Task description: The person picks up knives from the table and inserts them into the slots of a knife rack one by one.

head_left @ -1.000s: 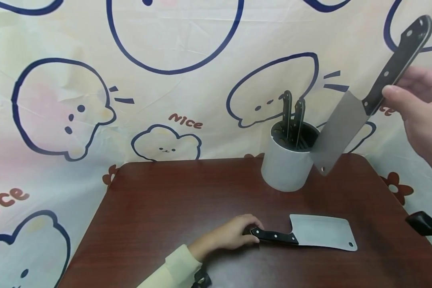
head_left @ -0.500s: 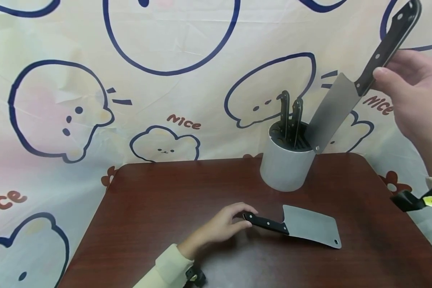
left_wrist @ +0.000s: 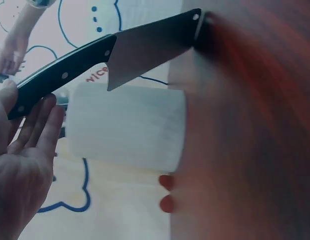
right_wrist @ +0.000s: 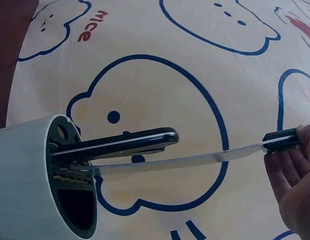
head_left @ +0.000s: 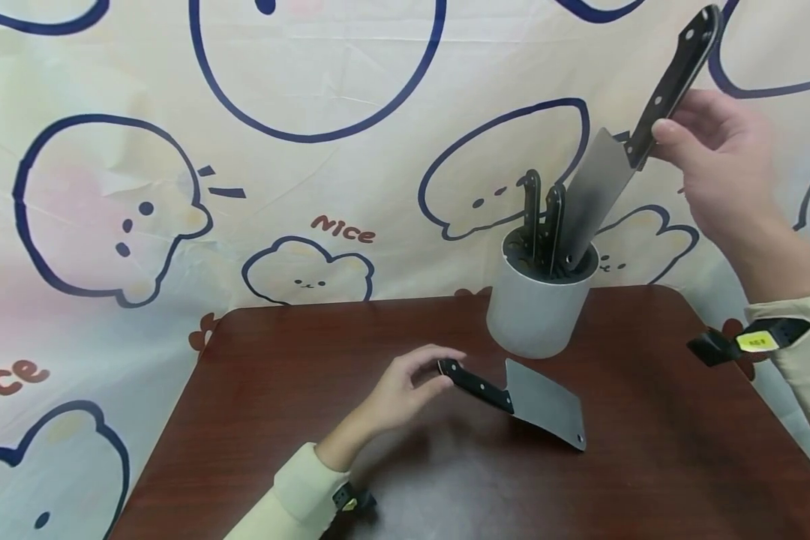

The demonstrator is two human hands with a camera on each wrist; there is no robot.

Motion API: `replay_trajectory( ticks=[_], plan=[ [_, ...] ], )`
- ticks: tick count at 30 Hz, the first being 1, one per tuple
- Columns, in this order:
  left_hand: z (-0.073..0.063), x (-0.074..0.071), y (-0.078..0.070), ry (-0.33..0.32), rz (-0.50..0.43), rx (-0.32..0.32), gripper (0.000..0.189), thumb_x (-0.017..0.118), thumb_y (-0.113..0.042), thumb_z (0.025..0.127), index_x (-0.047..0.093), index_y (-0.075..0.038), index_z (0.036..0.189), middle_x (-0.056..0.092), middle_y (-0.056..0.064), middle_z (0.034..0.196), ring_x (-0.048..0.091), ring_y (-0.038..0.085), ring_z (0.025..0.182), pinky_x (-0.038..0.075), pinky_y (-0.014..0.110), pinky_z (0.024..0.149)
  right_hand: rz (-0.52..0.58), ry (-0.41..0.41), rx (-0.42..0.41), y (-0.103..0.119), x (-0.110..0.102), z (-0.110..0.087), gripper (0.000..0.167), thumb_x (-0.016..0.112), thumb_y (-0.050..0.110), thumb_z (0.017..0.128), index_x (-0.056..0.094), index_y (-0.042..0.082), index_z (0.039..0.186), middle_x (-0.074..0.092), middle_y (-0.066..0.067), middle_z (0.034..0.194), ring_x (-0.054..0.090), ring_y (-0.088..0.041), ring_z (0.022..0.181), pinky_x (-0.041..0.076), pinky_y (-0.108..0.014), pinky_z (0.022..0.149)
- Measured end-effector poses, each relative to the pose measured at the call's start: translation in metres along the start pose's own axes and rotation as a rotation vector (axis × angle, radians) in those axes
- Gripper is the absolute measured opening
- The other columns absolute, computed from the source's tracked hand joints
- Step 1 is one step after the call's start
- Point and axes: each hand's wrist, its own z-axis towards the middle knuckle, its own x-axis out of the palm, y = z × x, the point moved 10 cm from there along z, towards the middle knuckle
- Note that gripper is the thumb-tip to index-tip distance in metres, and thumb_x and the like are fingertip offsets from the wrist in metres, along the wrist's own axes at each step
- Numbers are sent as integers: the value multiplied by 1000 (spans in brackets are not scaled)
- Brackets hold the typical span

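My right hand [head_left: 729, 157] pinches the black handle of a broad-bladed kitchen knife [head_left: 595, 191], which slants down to the left. Its blade end is at the slots of the round white knife block [head_left: 535, 319]; how far in it reaches, I cannot tell. In the right wrist view the blade [right_wrist: 194, 160] lies beside the handles of stored knives [right_wrist: 145, 140]. My left hand [head_left: 405, 386] grips the handle end of a cleaver [head_left: 547, 405] in front of the block. The cleaver tilts, handle raised, with its far blade corner low by the tabletop; contact is unclear.
Two black-handled knives [head_left: 532, 214] stand in the block near the back edge of the brown table [head_left: 297, 360]. Right behind the table hangs a pale cloth [head_left: 351, 180] printed with cartoon outlines. Wrist cameras [head_left: 759, 339] are strapped on both sleeves.
My right hand has carried the knife left, and its blade end has gone from beside the block to the block's top. My left hand has raised the cleaver's handle and shifted it left and toward the block.
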Motion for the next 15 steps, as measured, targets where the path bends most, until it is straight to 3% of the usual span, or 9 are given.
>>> replay_trajectory(
  ticks=[8, 15],
  plan=[
    [7, -25, -21, -129, -20, 18, 39, 64, -27, 101, 64, -1, 131, 70, 9, 121, 66, 22, 107, 54, 39, 98, -96, 16, 27, -13, 10, 2, 34, 66, 6, 98, 65, 6, 132, 68, -3, 118, 65, -16, 109, 48, -17, 99],
    [11, -43, -45, -177, 17, 67, 41, 61, -33, 102, 64, -5, 132, 71, 10, 116, 69, 24, 107, 53, 41, 100, -125, 18, 37, -21, 13, 6, 34, 66, 6, 98, 66, 8, 132, 69, -2, 119, 65, -14, 110, 43, -20, 106]
  ],
)
